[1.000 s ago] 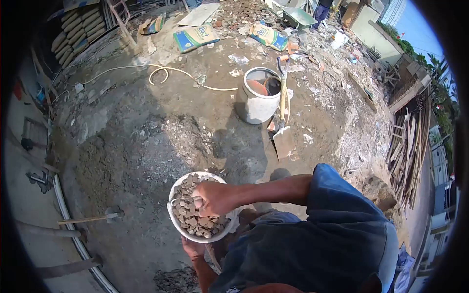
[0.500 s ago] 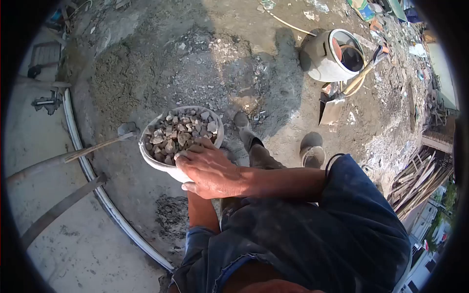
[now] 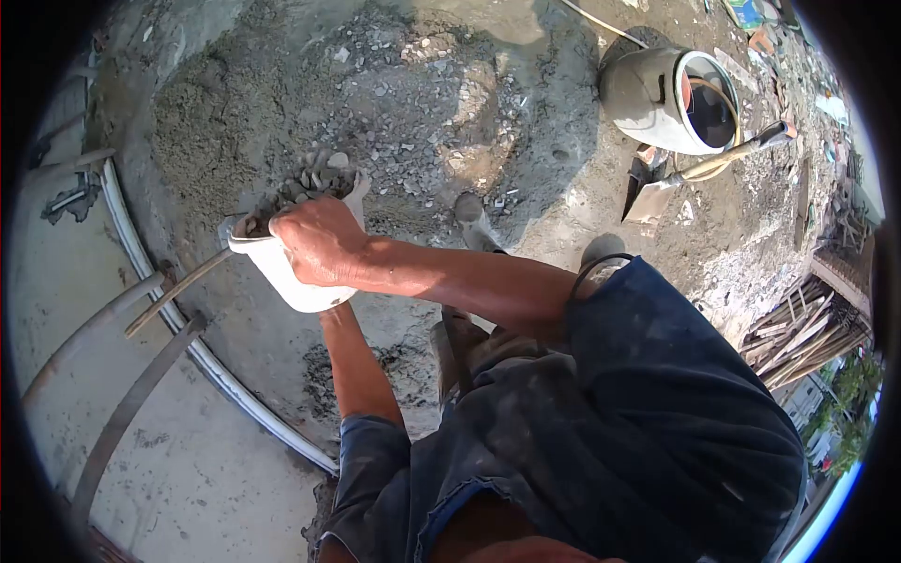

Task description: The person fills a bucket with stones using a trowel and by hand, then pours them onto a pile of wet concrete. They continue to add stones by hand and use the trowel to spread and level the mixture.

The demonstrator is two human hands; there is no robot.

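Observation:
A white bucket (image 3: 298, 281) of broken stones (image 3: 324, 176) is tipped away from me, its mouth facing the ground ahead. Stones are at its lip and seem to be spilling over. My right hand (image 3: 322, 240) is closed on the near rim. Behind the bucket's base, my left forearm (image 3: 357, 361) reaches up, and the left hand is hidden by the bucket. Below the bucket's left side lies a shovel with a wooden handle (image 3: 178, 293), its blade mostly covered.
Damp sand (image 3: 211, 131) and scattered gravel (image 3: 404, 122) lie ahead. To the right stand a grey drum (image 3: 643, 98) with a hose and a second shovel (image 3: 652, 199). A pale raised curb (image 3: 221, 389) runs along the left. Sticks (image 3: 807, 328) are piled at far right.
The bucket went from upright to tipped and moved forward and left. My right hand went with it, shifting from over the stones to a grip at the rim.

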